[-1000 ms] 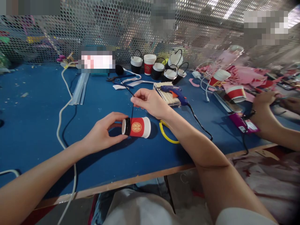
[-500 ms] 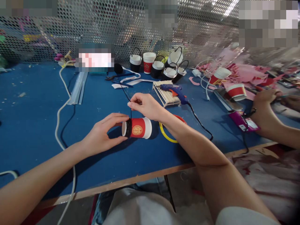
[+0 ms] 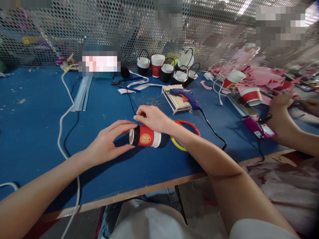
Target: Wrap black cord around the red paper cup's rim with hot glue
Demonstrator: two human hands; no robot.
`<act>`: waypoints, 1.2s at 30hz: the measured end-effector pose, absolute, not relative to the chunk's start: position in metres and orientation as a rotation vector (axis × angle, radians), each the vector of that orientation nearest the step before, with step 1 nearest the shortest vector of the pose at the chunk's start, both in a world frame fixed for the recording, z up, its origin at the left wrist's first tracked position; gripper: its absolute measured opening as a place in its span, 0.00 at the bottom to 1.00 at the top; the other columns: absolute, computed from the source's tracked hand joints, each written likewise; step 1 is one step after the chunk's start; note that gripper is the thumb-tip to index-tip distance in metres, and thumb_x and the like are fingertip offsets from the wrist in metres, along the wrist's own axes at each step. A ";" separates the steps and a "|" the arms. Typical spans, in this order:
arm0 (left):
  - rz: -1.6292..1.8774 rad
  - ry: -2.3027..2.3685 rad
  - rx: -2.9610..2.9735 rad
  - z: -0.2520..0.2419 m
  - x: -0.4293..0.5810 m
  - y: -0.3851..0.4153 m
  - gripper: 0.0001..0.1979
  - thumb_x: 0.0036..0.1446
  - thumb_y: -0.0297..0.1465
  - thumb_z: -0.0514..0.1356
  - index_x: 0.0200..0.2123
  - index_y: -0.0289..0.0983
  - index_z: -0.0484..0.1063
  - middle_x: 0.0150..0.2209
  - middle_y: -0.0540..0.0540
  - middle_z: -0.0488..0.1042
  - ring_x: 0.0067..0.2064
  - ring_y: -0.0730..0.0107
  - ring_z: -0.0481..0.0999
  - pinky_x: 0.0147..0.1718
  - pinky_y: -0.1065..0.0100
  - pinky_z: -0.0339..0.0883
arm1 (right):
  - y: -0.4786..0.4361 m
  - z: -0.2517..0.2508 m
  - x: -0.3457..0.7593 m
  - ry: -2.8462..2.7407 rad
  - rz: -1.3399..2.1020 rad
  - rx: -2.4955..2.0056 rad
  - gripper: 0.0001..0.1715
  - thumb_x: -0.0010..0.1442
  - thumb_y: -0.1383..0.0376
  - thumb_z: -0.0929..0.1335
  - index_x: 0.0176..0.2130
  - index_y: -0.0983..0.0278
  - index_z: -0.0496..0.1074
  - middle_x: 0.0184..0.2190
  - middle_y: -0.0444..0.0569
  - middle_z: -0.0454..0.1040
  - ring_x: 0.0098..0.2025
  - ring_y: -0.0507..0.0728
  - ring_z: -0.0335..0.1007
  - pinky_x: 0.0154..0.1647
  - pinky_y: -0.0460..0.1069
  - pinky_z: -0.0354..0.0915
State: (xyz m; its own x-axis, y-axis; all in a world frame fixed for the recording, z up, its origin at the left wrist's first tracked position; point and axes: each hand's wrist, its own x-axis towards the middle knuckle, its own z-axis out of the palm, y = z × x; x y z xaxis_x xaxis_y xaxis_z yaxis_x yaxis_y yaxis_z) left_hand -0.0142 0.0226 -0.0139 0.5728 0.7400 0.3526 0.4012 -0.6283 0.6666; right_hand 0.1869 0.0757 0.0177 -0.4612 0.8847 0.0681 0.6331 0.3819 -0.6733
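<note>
A small red paper cup [image 3: 146, 136] with a gold emblem, a white base and a black band at its mouth lies on its side on the blue table [image 3: 37, 132]. My left hand [image 3: 109, 141] grips it at the mouth end. My right hand [image 3: 152, 118] pinches a thin black strip [image 3: 130, 98] right at the top of the cup's black band; the strip trails away toward the back of the table.
A blue glue gun [image 3: 185, 97] rests on a stack of wooden sticks behind my hands. Red and yellow rings [image 3: 185, 137] lie under my right forearm. Several finished cups with handles [image 3: 169, 70] stand by the mesh wall. Another person's hands [image 3: 284, 106] work at the right. Cables cross the left side.
My right hand has come down from above the cup to its black band, drawing the black strip with it. The left hand and the cup have stayed put.
</note>
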 end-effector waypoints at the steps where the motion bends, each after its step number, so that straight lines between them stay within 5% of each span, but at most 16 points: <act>1: 0.852 0.912 2.238 -0.015 -0.015 0.023 0.26 0.53 0.34 0.63 0.56 0.42 0.64 0.54 0.41 0.68 0.54 0.55 0.70 0.54 0.54 0.68 | 0.075 0.018 0.187 -2.228 0.801 -1.320 0.08 0.59 0.63 0.65 0.30 0.65 0.67 0.27 0.44 0.72 0.29 0.50 0.63 0.32 0.46 0.55; 8: 0.836 0.881 1.839 -0.013 -0.011 0.025 0.28 0.49 0.37 0.66 0.53 0.39 0.67 0.54 0.39 0.70 0.54 0.51 0.71 0.54 0.50 0.67 | 0.071 0.020 0.185 -2.256 0.721 -1.345 0.08 0.60 0.63 0.64 0.31 0.65 0.67 0.28 0.46 0.72 0.29 0.50 0.63 0.30 0.46 0.53; 18: 0.704 0.978 1.718 -0.010 -0.009 0.023 0.21 0.54 0.41 0.62 0.48 0.39 0.67 0.45 0.42 0.75 0.38 0.60 0.78 0.35 0.61 0.76 | 0.065 0.021 0.183 -2.259 0.654 -1.338 0.08 0.60 0.63 0.64 0.30 0.64 0.66 0.25 0.44 0.70 0.27 0.50 0.61 0.29 0.46 0.52; 25: 0.749 0.927 1.714 -0.013 -0.009 0.020 0.24 0.53 0.36 0.63 0.52 0.38 0.63 0.40 0.43 0.75 0.39 0.62 0.78 0.40 0.59 0.75 | 0.059 0.036 0.186 -2.209 0.619 -1.193 0.08 0.60 0.64 0.64 0.30 0.64 0.65 0.27 0.43 0.70 0.28 0.50 0.61 0.30 0.46 0.52; 36: 0.930 0.809 1.908 -0.014 -0.009 0.018 0.24 0.54 0.28 0.62 0.54 0.43 0.63 0.51 0.43 0.65 0.49 0.63 0.70 0.49 0.59 0.72 | 0.053 0.044 0.186 -2.175 0.627 -1.153 0.08 0.59 0.65 0.64 0.29 0.64 0.64 0.26 0.42 0.69 0.28 0.49 0.60 0.31 0.46 0.52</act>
State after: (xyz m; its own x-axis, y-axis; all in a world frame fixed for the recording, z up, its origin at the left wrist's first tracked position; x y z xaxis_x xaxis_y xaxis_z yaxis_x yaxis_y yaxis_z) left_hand -0.0088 0.0178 -0.0137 0.5154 0.8052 0.2933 0.1791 -0.4359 0.8820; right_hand 0.1864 0.0526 0.0443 -0.4488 0.8487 0.2799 0.5695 0.5130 -0.6423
